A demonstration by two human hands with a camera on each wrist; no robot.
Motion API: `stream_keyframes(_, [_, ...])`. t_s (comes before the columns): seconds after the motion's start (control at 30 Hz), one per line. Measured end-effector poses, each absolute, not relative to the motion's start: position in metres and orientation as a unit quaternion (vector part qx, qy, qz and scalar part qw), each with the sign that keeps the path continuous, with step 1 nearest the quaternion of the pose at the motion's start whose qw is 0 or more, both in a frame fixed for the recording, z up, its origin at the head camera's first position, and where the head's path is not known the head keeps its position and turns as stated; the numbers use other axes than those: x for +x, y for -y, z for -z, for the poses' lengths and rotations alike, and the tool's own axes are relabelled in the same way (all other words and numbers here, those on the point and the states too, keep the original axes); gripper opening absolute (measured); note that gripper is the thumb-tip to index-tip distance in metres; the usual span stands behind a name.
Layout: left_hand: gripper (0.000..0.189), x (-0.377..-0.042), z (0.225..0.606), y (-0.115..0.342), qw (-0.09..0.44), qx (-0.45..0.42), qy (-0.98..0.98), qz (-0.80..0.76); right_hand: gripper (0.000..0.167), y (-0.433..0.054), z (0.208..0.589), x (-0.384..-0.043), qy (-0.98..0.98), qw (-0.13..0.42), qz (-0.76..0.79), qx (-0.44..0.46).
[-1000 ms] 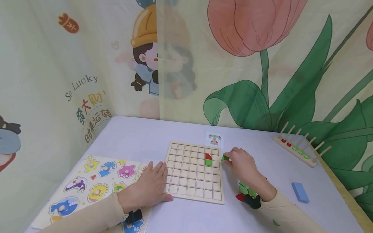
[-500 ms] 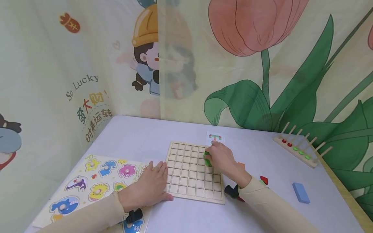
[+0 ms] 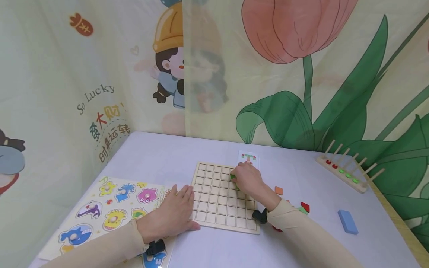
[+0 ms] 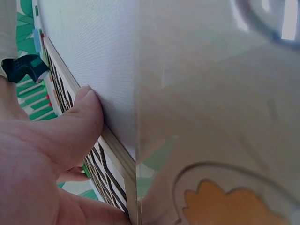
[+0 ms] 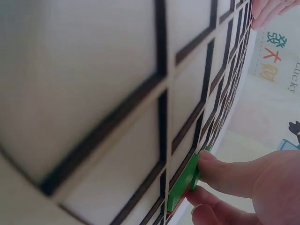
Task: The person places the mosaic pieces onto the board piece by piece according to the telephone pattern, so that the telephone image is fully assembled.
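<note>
A wooden grid board (image 3: 214, 197) lies in the middle of the white table. My left hand (image 3: 171, 216) lies flat at its left edge with straight fingers. In the left wrist view the thumb (image 4: 86, 110) rests along the frame. My right hand (image 3: 249, 180) reaches over the upper right cells and pinches a green block (image 3: 232, 176) between thumb and fingers. In the right wrist view another green block (image 5: 183, 183) sits in a cell beside the fingertips, with a sliver of red behind it. The right hand mostly hides these blocks in the head view.
A pattern card (image 3: 254, 154) lies behind the grid. To the right are an orange block (image 3: 279, 191), a red block (image 3: 305, 207), others partly under the right sleeve, a blue block (image 3: 348, 222) and a peg rack (image 3: 342, 173). An animal knob puzzle (image 3: 134, 195) lies left.
My right hand has carried the green block from beside the grid's right edge leftward onto the upper right cells. The left hand has stayed in place.
</note>
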State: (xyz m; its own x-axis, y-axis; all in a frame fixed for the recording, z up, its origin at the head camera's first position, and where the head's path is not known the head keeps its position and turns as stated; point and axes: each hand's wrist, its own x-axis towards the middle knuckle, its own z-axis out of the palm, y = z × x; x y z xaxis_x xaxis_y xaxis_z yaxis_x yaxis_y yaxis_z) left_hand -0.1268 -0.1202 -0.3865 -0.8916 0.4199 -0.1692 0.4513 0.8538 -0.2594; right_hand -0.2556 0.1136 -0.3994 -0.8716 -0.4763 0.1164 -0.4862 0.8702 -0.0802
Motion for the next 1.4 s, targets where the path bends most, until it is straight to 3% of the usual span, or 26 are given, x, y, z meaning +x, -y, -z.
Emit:
stream_keyframes(0.43, [0.096, -0.126, 0.387, 0.119, 0.051, 0.227, -0.960, 0.154, 0.023, -0.113, 0.395, -0.253, 0.966, 0.030, -0.075, 0.247])
stream_keyframes(0.63, [0.095, -0.127, 0.385, 0.118, 0.063, 0.223, -0.963, 0.138, 0.026, -0.124, 0.389, -0.247, 0.958, 0.069, -0.099, 0.261])
stream_keyframes(0.8, [0.096, -0.127, 0.385, 0.118, 0.067, 0.219, -0.963, 0.139, 0.030, -0.142, 0.382, -0.240, 0.958, 0.087, -0.111, 0.249])
stream_keyframes(1.4, [0.096, -0.127, 0.386, 0.120, 0.069, 0.223, -0.962, 0.142, 0.038, -0.234, 0.379, -0.185, 0.987, 0.051, -0.106, 0.111])
